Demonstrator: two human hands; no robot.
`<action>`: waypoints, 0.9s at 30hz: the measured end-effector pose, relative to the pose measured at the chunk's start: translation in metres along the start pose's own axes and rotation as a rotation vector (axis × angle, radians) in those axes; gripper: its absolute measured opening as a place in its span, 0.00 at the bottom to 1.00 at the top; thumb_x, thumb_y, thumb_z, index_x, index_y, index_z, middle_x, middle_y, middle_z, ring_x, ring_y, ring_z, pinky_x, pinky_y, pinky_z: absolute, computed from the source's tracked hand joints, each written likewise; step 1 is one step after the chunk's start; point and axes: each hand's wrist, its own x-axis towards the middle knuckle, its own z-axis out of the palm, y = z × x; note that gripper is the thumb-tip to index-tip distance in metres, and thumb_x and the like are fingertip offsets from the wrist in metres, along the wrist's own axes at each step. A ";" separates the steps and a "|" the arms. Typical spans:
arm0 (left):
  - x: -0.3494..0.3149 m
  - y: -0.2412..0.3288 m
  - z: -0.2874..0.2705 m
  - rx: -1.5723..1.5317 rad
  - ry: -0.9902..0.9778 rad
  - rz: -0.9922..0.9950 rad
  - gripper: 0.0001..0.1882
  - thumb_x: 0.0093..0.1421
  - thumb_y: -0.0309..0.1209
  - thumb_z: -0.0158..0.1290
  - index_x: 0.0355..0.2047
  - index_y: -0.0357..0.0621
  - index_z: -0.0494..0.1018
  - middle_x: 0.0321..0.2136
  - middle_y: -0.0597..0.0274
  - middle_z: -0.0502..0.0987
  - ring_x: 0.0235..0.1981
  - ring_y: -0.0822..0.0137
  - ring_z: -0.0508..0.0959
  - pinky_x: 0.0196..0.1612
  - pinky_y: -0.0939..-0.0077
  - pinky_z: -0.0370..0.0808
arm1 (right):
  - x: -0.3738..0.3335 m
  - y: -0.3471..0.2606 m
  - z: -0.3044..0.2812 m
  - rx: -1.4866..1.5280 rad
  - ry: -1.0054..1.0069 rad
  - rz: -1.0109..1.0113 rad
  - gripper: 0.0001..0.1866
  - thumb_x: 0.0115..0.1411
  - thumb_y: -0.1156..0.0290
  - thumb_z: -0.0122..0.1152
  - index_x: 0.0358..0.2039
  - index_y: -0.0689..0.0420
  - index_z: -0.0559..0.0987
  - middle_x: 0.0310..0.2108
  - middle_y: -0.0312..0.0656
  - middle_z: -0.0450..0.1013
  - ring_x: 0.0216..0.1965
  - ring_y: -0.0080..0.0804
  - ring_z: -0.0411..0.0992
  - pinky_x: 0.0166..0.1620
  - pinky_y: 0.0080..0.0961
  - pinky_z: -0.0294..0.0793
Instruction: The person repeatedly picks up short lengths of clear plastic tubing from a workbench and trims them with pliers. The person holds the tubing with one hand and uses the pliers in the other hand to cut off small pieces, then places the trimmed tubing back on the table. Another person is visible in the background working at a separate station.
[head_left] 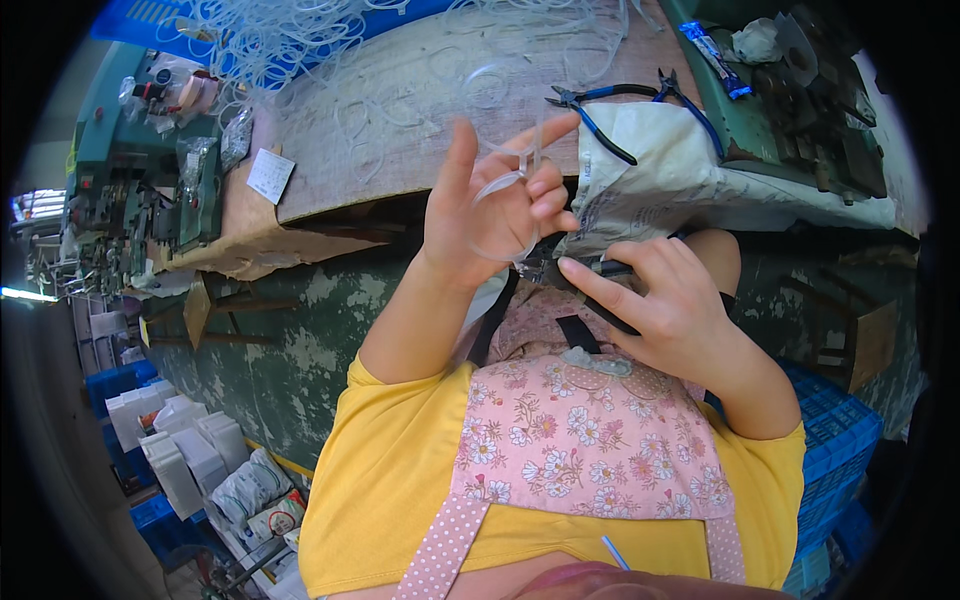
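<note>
My left hand (490, 210) is raised over the near edge of the table, thumb and index finger stretched out and the other fingers curled. They hold a thin, clear plastic piece with looped strands (497, 184), one loop hanging below the palm. Just to the right, my right hand (665, 295) is closed around a pair of cutting pliers (608, 312) with dark handles. The metal jaws (533, 268) point left, close to the lower end of the hanging loop. Whether they touch it, I cannot tell.
Many clear plastic loops (290, 45) heap over a blue tray (175, 30) at the back of the worn tabletop (420, 75). Two blue-handled cutters (605, 135) lie on white sacking (640, 175). Green machinery (200, 190) flanks the left; metal parts (820, 130) sit right.
</note>
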 end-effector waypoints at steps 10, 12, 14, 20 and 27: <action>-0.010 -0.026 -0.041 1.975 0.026 1.202 0.50 0.57 0.41 0.57 0.65 0.29 0.37 0.47 0.44 0.70 0.55 0.55 0.67 0.62 0.54 0.53 | 0.002 0.003 -0.015 1.661 -0.321 0.392 0.41 0.47 0.73 0.64 0.63 0.58 0.61 0.40 0.36 0.68 0.32 0.18 0.64 0.35 0.17 0.66; -0.009 -0.030 -0.033 1.595 -0.010 1.046 0.38 0.64 0.35 0.46 0.66 0.37 0.38 0.31 0.59 0.70 0.40 0.61 0.72 0.59 0.52 0.59 | 0.001 -0.001 -0.006 2.014 -0.193 0.395 0.41 0.48 0.73 0.64 0.64 0.59 0.60 0.42 0.37 0.68 0.33 0.18 0.64 0.36 0.16 0.66; -0.005 -0.032 -0.021 0.983 0.239 0.945 0.32 0.67 0.36 0.41 0.66 0.38 0.45 0.23 0.67 0.62 0.29 0.69 0.66 0.46 0.65 0.68 | 0.000 -0.003 0.000 1.638 -0.038 0.445 0.41 0.47 0.74 0.64 0.63 0.57 0.62 0.42 0.39 0.68 0.34 0.21 0.66 0.38 0.16 0.66; -0.007 -0.020 0.011 0.190 0.206 0.754 0.30 0.64 0.42 0.42 0.63 0.41 0.55 0.18 0.71 0.57 0.24 0.73 0.60 0.34 0.77 0.62 | 0.004 -0.015 0.009 0.211 0.087 0.173 0.37 0.42 0.73 0.65 0.57 0.47 0.71 0.38 0.43 0.67 0.34 0.37 0.68 0.37 0.28 0.70; -0.009 -0.020 0.014 0.192 0.159 0.765 0.31 0.63 0.43 0.43 0.63 0.41 0.56 0.17 0.71 0.57 0.23 0.73 0.60 0.33 0.78 0.61 | 0.001 -0.022 0.007 0.061 0.012 0.109 0.40 0.35 0.71 0.68 0.56 0.45 0.72 0.39 0.44 0.65 0.35 0.39 0.67 0.39 0.32 0.68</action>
